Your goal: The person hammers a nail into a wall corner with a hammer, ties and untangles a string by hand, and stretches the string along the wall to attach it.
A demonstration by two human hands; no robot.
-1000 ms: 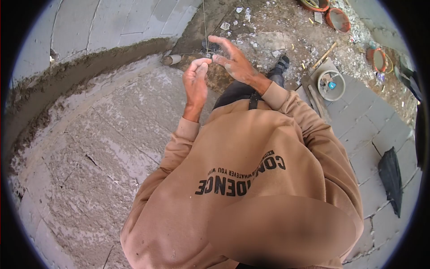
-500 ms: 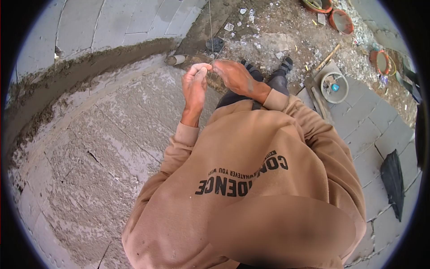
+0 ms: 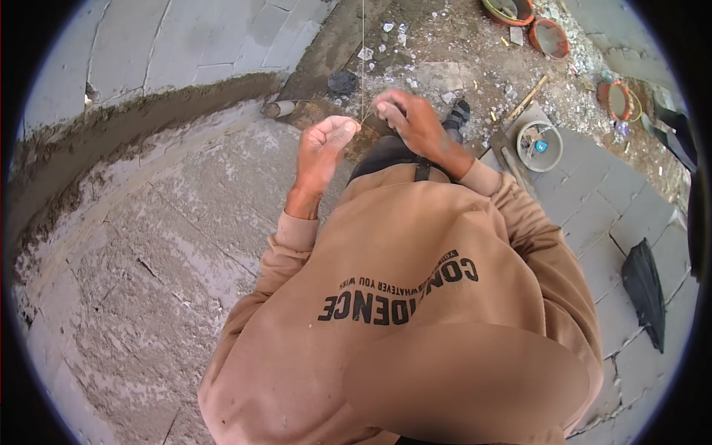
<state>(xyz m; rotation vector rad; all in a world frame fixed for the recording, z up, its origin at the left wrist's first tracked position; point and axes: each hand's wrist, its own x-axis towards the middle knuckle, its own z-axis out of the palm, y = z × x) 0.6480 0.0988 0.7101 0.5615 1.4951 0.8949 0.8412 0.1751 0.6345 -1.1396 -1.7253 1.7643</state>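
Observation:
A thin string [image 3: 363,59] comes down from the top of the view to my hands. My left hand [image 3: 320,152] is closed, its thumb and forefinger pinching the string near its lower end. Just to the right and slightly higher, my right hand [image 3: 417,124] has its thumb and fingers pressed together on a short length of string that spans the small gap between the hands. The fingertips of the two hands are apart. Both hands are held out in front of my brown sweatshirt [image 3: 415,222], over the dark trousers [image 3: 386,157].
At left lies a rough mortar-smeared surface [image 3: 148,245], bordered by a block wall [image 3: 200,41]. A pipe stub [image 3: 279,109] and dark lump [image 3: 342,82] are beyond my hands. Rightward are a grey bucket [image 3: 552,159], orange tubs [image 3: 550,38], a wooden stick [image 3: 528,96] and black sheet [image 3: 644,297].
My right hand has moved away from my left hand, opening a gap with string across it. My left hand has shifted slightly down, and the view has shifted a little.

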